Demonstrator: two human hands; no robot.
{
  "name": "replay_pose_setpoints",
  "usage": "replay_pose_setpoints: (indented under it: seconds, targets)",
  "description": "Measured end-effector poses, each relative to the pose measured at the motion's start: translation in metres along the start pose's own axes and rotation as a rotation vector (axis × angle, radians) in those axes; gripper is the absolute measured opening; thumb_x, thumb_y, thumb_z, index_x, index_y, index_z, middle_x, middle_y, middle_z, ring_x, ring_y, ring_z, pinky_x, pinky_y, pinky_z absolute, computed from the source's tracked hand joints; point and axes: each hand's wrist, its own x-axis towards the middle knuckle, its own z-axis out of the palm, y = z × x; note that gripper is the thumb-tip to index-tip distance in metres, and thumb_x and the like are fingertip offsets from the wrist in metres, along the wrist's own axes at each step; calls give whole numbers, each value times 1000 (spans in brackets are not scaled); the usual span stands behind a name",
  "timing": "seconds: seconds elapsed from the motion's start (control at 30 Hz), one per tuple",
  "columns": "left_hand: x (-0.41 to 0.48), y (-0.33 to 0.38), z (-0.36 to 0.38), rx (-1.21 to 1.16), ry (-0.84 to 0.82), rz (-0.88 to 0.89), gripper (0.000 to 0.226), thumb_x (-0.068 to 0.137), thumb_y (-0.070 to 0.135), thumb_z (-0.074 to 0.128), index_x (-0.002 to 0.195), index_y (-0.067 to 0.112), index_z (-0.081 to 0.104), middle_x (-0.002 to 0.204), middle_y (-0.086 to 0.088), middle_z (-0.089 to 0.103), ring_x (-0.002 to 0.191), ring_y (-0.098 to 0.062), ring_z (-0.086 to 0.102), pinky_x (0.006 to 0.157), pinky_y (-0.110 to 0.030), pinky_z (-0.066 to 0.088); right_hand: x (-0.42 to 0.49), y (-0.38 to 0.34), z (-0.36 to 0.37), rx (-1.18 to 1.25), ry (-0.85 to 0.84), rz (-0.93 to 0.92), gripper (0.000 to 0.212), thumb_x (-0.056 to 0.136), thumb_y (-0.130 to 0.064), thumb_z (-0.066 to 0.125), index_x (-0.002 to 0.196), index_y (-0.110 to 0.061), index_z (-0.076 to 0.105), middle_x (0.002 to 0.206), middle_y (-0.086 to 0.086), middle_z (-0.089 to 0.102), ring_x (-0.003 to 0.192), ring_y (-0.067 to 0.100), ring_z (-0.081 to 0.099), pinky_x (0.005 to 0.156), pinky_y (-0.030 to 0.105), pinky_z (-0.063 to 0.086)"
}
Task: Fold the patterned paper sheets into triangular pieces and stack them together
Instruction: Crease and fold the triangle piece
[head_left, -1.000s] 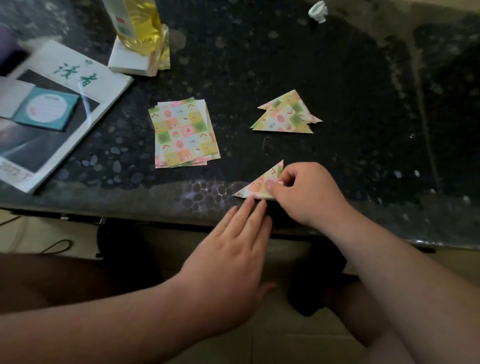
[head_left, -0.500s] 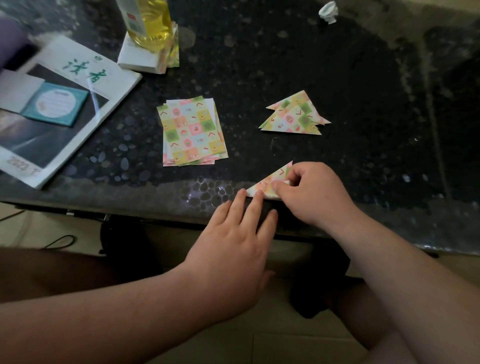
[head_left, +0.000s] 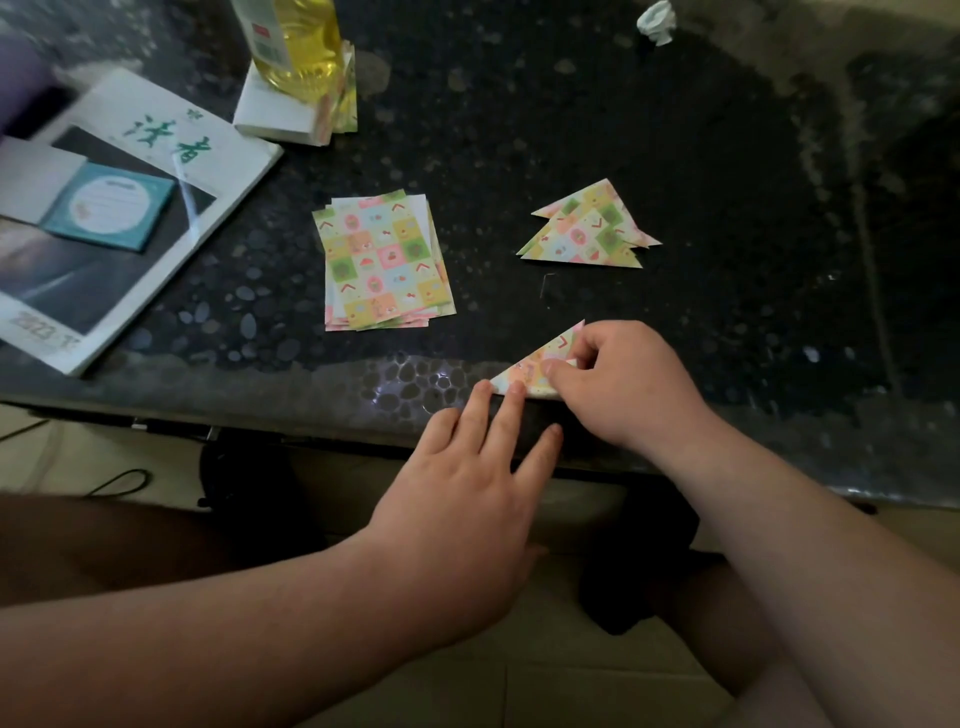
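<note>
Fingers of the left hand: straight and together, two tips pressed flat on the near-left corner of the triangular piece; nothing is gripped.

Head view, sole view:
- Right hand — thumb and fingers curled, the right part of the triangular piece pinched, apparently at a small flap; the crease is judged to be under finishing.
- Triangular piece — laid on the near edge of the table; its long edge runs from the low left tip up to the right, toward the far side.
- Finished triangles — a loose overlapped pile, directly beyond the pinched piece and a little right. The right hand is the nearer; the coming transfer is judged to be a short push or lift straight away from the body.
- In the path: only a thin dark sliver, too small to identify.
- Flat sheets — an unfolded stack, far-left of the piece, nearer the left hand, well apart from the pile.
- Surroundings: magazine with teal pad, bottle on a white box, crumpled scrap — all well clear.
</note>
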Motion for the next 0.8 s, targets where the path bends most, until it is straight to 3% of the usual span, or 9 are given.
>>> replay_pose_setpoints:
  seconds: [0.23, 0.6, 0.8]
  targets:
    - [1, 0, 1, 6, -2, 4, 90, 101, 63, 34, 160, 19, -17, 164, -26, -22, 154, -45, -14, 122, -56, 6, 0, -1, -1, -10, -2, 2, 30, 91, -34, 69, 67, -21, 58, 71, -3, 61, 68, 13, 56, 55, 29, 36]
    - [4, -5, 1, -13, 28, -37, 95, 98, 65, 39, 161, 16, -13, 167, -23, -18, 155, -36, -19, 124, -57, -6, 0, 0, 2, -20, 8, -5, 30, 92, -36, 69, 68, -22, 57, 72, -4, 60, 69, 13, 56, 56, 30, 38]
    - [8, -8, 6, -13, 48, -5, 97, 98, 66, 38, 161, 13, -13, 167, -22, -18, 155, -35, -18, 125, -56, -2, 1, 3, 4, -12, 24, -9, 30, 92, -38, 69, 69, -24, 56, 73, -6, 60, 70, 12, 56, 57, 29, 37]
